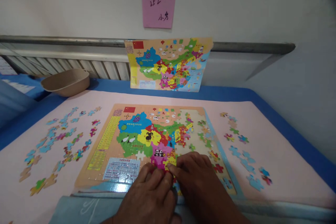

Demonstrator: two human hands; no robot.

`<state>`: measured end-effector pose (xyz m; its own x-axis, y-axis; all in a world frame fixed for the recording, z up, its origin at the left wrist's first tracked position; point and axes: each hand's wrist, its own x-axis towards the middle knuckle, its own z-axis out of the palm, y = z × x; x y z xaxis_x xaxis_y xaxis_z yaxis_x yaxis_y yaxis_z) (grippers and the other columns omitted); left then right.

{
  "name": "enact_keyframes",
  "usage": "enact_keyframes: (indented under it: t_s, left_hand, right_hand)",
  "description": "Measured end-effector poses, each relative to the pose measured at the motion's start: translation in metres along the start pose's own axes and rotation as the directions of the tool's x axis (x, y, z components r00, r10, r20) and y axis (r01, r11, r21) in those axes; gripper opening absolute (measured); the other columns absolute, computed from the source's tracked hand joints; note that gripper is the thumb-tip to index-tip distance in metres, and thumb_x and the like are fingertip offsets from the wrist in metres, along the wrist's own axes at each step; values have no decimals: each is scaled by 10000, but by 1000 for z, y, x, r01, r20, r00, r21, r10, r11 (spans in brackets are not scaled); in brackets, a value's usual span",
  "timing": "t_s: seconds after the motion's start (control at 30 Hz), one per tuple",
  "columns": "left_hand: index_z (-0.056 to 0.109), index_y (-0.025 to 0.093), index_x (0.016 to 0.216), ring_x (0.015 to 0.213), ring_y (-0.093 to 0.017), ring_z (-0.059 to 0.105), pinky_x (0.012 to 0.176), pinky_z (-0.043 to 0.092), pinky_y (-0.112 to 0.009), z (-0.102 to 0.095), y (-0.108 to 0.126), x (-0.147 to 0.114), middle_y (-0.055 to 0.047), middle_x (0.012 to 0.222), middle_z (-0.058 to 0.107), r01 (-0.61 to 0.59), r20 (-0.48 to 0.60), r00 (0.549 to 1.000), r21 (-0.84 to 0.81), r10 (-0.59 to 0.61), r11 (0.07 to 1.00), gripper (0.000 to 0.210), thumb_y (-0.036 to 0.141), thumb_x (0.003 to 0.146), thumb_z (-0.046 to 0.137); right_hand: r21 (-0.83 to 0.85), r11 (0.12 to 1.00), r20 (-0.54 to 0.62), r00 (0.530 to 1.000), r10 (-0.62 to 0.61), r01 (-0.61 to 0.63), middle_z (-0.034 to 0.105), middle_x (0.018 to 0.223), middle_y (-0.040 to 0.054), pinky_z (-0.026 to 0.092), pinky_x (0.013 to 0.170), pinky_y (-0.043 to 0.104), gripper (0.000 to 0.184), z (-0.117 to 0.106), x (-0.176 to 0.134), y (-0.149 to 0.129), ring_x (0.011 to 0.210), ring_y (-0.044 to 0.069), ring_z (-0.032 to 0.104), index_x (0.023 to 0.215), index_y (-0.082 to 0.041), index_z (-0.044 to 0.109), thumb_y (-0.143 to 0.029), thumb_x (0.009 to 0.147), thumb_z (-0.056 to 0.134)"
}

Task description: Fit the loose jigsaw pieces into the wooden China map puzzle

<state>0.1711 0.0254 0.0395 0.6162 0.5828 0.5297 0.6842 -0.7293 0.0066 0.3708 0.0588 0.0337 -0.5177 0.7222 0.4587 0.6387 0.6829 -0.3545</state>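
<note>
A partly assembled map jigsaw puzzle [105, 147] lies flat in front of me, its left and middle parts filled with pieces. Over its lower middle, my left hand [151, 196] is closed, with fingers bent and fingertips down at the pink and yellow pieces. My right hand [199, 175] is beside it, also closed, its thumb reaching toward the left fingertips at a yellow piece [170, 165]. Whatever either hand pinches is hidden under the fingers. Loose pieces [207, 141] rest on the bare right side of the board, and one white gap [141, 155] shows left of the pandas.
Scattered puzzle pieces [49, 143] cover the pink tabletop [273, 133] at left, with several more pieces [246, 164] at right. A matching map sheet [147, 73] leans upright at the back. A brown basin [69, 84] stands back left. A metal rail [252, 47] runs along the wall.
</note>
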Motion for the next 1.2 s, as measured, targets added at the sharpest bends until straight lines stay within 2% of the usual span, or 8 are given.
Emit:
enact_keyframes:
  t_s: [0.23, 0.37, 0.5, 0.73, 0.93, 1.2]
  left_hand:
    - [655, 199, 821, 926, -216, 649, 1014, 396, -429, 5, -3, -2, -24, 1041, 798, 5, -98, 995, -83, -13, 997, 329, 402, 1075, 602]
    - [663, 191, 811, 937, -214, 663, 1022, 409, -439, 7, -2, -3, -30, 1034, 805, 8, -130, 991, -81, -18, 997, 374, 367, 1112, 530]
    - [638, 194, 758, 926, -203, 663, 997, 420, -432, 5, 0, -5, -36, 1039, 809, -3, -167, 986, -46, -5, 999, 463, 348, 1151, 448]
    - [683, 209, 847, 930, -230, 665, 975, 407, -448, -2, 1, -3, -38, 1036, 825, 17, -102, 995, 2, -17, 1000, 461, 395, 1166, 407]
    - [698, 209, 840, 1015, -254, 628, 1060, 346, -467, -4, 2, -2, -77, 1055, 815, -48, -25, 998, 50, 49, 998, 491, 428, 1167, 404]
    - [684, 204, 832, 999, -261, 615, 1064, 355, -469, -1, 0, -5, -86, 1073, 788, -63, -37, 997, 68, 66, 996, 477, 456, 1151, 435]
  right_hand:
    - [11, 999, 39, 998, 52, -53, 682, 971, 20, 342, 848, 378, 213, -7, -4, 0, 931, 231, 549, 1016, -224, 708, -19, 957, 710]
    - [2, 997, 24, 997, 79, -79, 648, 917, 16, 329, 835, 379, 214, -9, -5, -1, 902, 233, 534, 891, -216, 669, -13, 951, 702]
    - [-7, 998, -2, 998, 67, -67, 637, 897, 11, 323, 820, 376, 223, -9, -4, -2, 876, 227, 523, 874, -217, 661, -13, 941, 723]
    - [-55, 997, -18, 998, 59, -60, 627, 847, 10, 306, 797, 384, 238, -8, -5, 0, 838, 229, 505, 832, -221, 652, -22, 939, 730]
    - [-69, 997, 8, 1000, 23, -23, 635, 849, 9, 301, 788, 394, 248, -9, -4, 3, 835, 227, 511, 819, -212, 646, -5, 905, 753]
    - [-40, 999, 13, 999, 37, -37, 638, 865, 14, 307, 797, 386, 229, -8, -5, 4, 844, 232, 514, 849, -208, 665, -3, 898, 754]
